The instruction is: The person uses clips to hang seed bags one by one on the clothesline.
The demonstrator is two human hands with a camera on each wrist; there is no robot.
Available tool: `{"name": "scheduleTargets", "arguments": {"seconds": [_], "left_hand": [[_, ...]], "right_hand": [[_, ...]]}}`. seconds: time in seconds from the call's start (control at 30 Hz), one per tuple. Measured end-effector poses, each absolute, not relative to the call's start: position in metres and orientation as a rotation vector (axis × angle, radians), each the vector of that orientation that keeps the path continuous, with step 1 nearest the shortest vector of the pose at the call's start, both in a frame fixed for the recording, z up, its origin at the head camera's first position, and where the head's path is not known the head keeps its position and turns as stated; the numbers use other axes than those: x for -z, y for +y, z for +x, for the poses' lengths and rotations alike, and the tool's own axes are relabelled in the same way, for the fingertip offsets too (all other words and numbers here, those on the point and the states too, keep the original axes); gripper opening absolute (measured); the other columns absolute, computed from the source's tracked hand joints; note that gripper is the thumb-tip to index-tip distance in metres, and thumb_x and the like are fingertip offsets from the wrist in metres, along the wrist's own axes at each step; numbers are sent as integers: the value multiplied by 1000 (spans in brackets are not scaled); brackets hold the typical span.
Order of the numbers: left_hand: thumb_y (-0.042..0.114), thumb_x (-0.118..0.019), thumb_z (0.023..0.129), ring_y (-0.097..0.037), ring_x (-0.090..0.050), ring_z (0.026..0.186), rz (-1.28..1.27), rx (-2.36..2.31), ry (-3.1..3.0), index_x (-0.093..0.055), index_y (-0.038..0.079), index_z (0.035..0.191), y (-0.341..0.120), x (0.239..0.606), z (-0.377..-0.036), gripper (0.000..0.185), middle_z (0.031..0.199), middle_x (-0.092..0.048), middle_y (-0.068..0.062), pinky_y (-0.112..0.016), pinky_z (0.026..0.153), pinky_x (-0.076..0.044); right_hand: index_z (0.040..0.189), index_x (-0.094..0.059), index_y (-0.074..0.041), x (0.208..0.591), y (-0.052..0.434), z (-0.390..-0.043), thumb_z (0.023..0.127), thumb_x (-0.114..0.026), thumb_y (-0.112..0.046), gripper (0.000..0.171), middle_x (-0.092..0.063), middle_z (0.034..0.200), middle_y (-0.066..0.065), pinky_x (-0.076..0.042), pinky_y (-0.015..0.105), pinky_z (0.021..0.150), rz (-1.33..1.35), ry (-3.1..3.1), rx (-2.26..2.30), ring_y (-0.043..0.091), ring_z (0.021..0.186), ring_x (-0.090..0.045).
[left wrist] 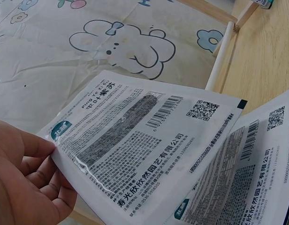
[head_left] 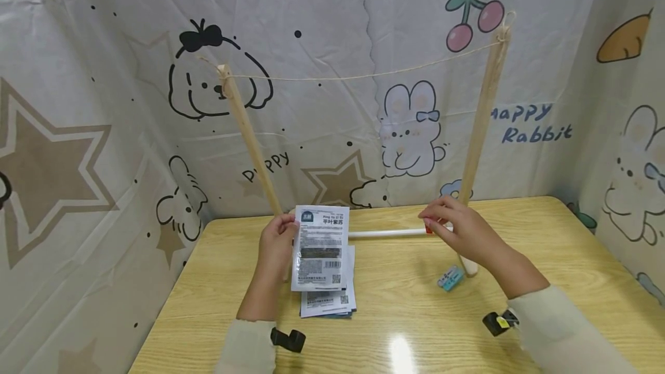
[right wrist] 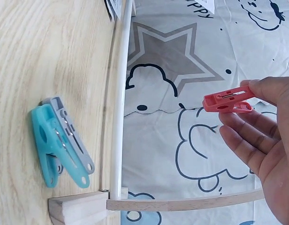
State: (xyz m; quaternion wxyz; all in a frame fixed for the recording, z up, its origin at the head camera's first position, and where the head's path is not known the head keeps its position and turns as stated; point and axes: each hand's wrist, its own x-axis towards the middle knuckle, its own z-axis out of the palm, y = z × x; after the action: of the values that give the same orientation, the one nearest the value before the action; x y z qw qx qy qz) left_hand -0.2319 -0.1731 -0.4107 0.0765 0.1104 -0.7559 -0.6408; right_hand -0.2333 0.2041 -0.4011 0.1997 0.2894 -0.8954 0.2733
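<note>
My left hand pinches a white printed seed packet by its upper left edge, thumb and fingers at the corner. Below it on the table lie more packets, partly covered by the held one. My right hand holds a red clothespin between thumb and fingers, near the right post. On the table below that hand lie a teal clothespin and a grey clothespin, side by side. A thin string runs between the tops of two wooden posts, with nothing hanging from it.
The left post and right post lean outward, joined low down by a white rod. A wooden foot supports the right post on the wood-grain table. Behind hangs a cartoon-printed cloth.
</note>
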Motion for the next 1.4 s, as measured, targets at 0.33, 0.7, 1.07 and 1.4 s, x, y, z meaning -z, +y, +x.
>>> {"name": "scheduleTargets", "arguments": {"seconds": [0.33,0.7,1.07,1.4], "left_hand": [[14,-58,100,-13,-59,88,286,1897,-2243,-66,3,121,-173,407,-235,25,106,-68,-10,-25,78,-49],[18,-57,101,-16,-59,94,320,1874,-2268,-65,7,122,-172,396,-235,25,111,-67,-9,-28,82,-49],[19,-57,102,-15,-60,92,299,1879,-2247,-65,6,122,-173,397,-234,25,112,-68,-12,-28,83,-50],[17,-57,101,-13,-58,85,298,1894,-2192,-66,4,119,-173,391,-237,24,105,-67,-11,-26,78,-49]], "right_hand": [[105,-74,-13,390,203,-234,94,-70,-9,12,-64,104,-1,-55,32,71,826,-2497,-733,11,86,-59],[102,-75,-13,380,205,-237,93,-71,-7,11,-63,103,-2,-55,33,67,872,-2423,-719,9,85,-58],[104,-74,-15,376,201,-237,95,-69,-9,12,-62,105,-2,-55,30,70,837,-2464,-721,9,86,-58],[105,-75,-13,367,198,-239,93,-72,-8,13,-63,101,-2,-54,36,70,862,-2412,-676,10,85,-57]]}}
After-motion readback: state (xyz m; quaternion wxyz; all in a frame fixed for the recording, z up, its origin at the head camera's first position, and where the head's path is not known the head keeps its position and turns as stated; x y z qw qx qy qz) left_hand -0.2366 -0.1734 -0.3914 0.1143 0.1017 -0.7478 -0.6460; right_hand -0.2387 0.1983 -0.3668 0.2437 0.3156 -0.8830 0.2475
